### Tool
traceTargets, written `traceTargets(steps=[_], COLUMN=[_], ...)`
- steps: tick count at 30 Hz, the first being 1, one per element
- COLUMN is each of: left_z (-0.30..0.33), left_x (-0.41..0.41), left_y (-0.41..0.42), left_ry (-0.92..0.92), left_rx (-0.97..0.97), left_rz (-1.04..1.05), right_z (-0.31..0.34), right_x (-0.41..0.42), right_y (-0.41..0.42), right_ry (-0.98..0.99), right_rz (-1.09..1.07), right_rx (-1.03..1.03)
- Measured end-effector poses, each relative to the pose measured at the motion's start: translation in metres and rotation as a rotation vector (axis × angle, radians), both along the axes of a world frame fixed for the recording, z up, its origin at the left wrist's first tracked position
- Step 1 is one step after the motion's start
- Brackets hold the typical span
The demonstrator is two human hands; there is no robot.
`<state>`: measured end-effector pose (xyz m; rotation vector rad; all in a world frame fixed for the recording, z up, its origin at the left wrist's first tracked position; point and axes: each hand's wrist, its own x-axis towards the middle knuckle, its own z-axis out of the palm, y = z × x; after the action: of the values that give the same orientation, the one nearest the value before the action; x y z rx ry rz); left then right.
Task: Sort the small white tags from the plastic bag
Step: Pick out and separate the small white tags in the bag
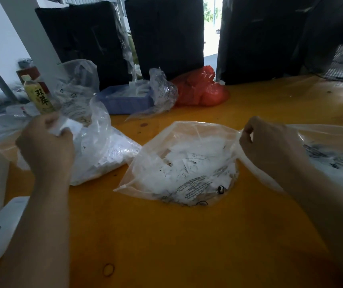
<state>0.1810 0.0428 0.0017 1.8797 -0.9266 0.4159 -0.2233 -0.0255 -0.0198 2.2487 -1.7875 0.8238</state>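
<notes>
The sorting seems to be in its early or middle part: the plastic bag (178,163) in the middle of the yellow bench (187,246) holds many small white tags (189,161), loose and mixed. The right hand (268,146) pinches the rim of this bag and lifts it, so the mouth stands open. The left hand (46,142) is curled around a few white pieces (71,124) above a second bag (104,150), which also contains white tags; I judge this is where the sorted ones go. How many are already sorted I cannot tell. The print on the tags is too blurred to read, and a third bag (332,159) is cut off at the right edge.
</notes>
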Motion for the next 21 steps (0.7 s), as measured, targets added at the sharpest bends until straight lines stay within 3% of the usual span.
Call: traceTargets(steps=[6,11,15,18,21], left_z=[-0.001,0.011,0.013,0.015,0.017], left_x=[-0.019,-0.022,-0.021,-0.029,-0.065], left_y=[-0.013,-0.022,-0.028,-0.026,-0.019], left_ry=[0.025,-0.102,-0.103,-0.181,-0.253], left_rx=[0.306,0.511,0.633,0.542,0.177], left_rz=[-0.065,-0.037,0.059,0.061,-0.015], right_z=[0.001,-0.003,-0.011,-0.011,-0.003], right_x=[-0.029,-0.033,-0.035,-0.036,-0.035], right_y=[-0.011,-0.022,-0.020,-0.019,-0.016], right_ry=[0.276,0.278,0.220,0.208,0.196], right_rz=[-0.201,-0.235,-0.197,-0.189,-0.231], right_rx=[0.306,0.460,0.425,0.402,0.372])
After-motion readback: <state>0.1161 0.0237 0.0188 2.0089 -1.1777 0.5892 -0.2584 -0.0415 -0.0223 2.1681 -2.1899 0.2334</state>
